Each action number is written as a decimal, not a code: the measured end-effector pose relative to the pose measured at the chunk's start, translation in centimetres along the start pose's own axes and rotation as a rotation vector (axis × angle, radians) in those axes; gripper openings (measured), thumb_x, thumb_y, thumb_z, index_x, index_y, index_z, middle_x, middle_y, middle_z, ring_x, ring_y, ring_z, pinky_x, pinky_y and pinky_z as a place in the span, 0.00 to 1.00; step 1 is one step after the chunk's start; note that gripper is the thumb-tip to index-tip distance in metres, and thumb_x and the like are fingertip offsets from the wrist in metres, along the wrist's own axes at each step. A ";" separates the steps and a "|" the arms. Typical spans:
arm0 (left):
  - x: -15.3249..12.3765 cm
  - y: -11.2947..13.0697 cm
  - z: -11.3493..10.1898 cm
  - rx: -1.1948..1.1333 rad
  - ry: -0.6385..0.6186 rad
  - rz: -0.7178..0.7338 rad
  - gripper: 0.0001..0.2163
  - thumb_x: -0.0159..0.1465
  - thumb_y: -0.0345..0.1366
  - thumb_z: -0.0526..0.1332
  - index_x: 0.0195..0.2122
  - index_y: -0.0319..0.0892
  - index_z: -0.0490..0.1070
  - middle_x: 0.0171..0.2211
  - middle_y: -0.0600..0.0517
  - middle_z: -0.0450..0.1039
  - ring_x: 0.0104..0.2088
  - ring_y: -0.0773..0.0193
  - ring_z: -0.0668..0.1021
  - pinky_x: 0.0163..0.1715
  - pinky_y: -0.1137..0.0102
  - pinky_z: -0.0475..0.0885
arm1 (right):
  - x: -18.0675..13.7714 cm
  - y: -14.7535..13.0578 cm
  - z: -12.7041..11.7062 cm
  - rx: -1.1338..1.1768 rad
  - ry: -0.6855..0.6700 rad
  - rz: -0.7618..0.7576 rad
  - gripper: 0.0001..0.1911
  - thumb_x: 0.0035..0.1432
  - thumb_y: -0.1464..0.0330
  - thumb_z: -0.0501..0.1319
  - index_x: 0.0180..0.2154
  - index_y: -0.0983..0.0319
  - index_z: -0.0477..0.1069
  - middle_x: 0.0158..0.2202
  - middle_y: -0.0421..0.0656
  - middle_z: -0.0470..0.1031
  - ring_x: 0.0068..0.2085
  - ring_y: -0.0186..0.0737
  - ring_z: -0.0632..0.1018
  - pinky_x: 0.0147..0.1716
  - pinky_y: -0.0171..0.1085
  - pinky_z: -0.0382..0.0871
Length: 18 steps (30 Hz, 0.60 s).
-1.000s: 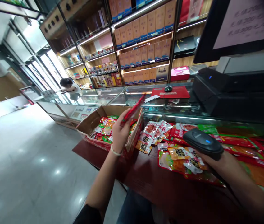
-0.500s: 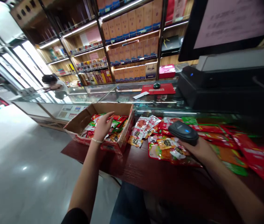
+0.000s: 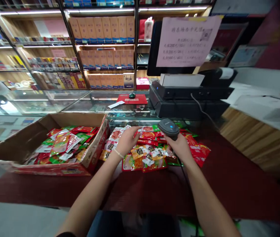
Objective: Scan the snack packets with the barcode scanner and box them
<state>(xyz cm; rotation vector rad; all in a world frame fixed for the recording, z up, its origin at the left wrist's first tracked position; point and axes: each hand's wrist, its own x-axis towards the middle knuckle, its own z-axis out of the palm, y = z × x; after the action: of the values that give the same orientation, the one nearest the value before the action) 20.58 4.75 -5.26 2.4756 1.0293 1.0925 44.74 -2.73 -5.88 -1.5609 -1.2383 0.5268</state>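
Clock centred on the loose packets (image 3: 148,153), 12 pointing away from the wearer. Left forearm enters from 7 o'clock, bare; the left hand (image 3: 127,141) sits at 10, back upward, fingers bent toward 2, thumb beneath with a narrow gap; cannot tell whether the fingertips touch or pinch a packet. Pale, thin wristband (image 3: 118,153) on that wrist. Right forearm enters from 5; the right hand (image 3: 180,148) is at 3, fingers wrapped round the handle of a barcode scanner (image 3: 168,127), its head toward 11. Scanner: dark, smooth plastic, rounded head, small blue light, cable hanging below. Packets: flat, glossy, creased film in red, green, orange and white, overlapping on a dark reddish, smooth counter (image 3: 140,194). At 9, an open cardboard box (image 3: 66,169), plain brown inside, printed red outside, holds similar shiny packets, heaped toward its 3 o'clock side.
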 end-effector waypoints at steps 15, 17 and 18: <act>-0.9 -2.9 8.2 0.109 -0.072 0.041 0.16 0.57 0.26 0.59 0.47 0.42 0.73 0.45 0.46 0.76 0.48 0.53 0.75 0.51 0.57 0.70 | 0.3 0.6 0.9 -0.130 0.075 -0.029 0.15 0.51 0.56 0.63 0.34 0.61 0.73 0.21 0.44 0.76 0.28 0.47 0.79 0.26 0.38 0.69; -0.8 -2.7 7.6 0.048 -0.029 0.028 0.16 0.59 0.25 0.57 0.48 0.43 0.72 0.46 0.46 0.76 0.48 0.54 0.76 0.51 0.58 0.70 | 0.2 0.5 1.0 -0.126 0.086 -0.013 0.14 0.51 0.56 0.63 0.33 0.60 0.72 0.19 0.43 0.74 0.25 0.45 0.78 0.25 0.38 0.68; -0.8 -2.6 7.2 -0.006 0.024 -0.013 0.16 0.61 0.26 0.56 0.49 0.43 0.71 0.46 0.46 0.76 0.48 0.54 0.77 0.50 0.59 0.70 | 0.1 0.4 1.0 -0.123 0.087 0.002 0.14 0.51 0.56 0.63 0.31 0.60 0.71 0.17 0.42 0.73 0.23 0.44 0.76 0.24 0.38 0.68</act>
<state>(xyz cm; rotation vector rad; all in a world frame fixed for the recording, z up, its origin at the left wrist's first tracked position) 24.05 6.52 -11.88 2.4535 1.0454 1.1223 44.15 -2.15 -6.59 -1.6699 -1.2225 0.3859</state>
